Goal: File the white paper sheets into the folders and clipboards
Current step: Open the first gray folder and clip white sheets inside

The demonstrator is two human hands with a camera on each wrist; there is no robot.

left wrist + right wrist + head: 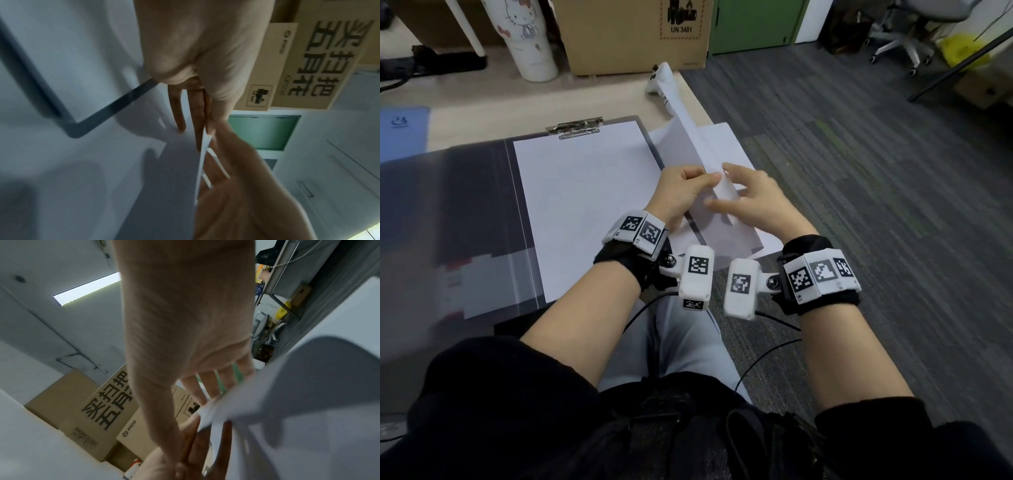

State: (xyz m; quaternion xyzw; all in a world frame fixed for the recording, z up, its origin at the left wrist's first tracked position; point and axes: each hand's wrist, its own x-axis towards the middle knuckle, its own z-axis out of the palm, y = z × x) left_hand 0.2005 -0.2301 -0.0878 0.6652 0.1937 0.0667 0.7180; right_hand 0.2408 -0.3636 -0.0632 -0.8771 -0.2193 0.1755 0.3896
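Grey carpet (859, 171) runs to the right of the hands, past the pale worktop (482, 99). From the head view, the left hand (681, 195) pinches a lifted white paper sheet (726, 192) at its near edge; the right hand (760, 202) meets it there, fingers loosely spread on the sheet. Left of both hands lies a clipboard (643, 133) with a sheet clipped on it (585, 205), beside a dark folder (448, 219).

Left wrist view: fingers (197, 116) and thumb clamp the sheet's edge (201, 162).

Right wrist view: blurred, spread fingers (207, 386) touch the sheet (287, 418); whether they grip it, I cannot tell.
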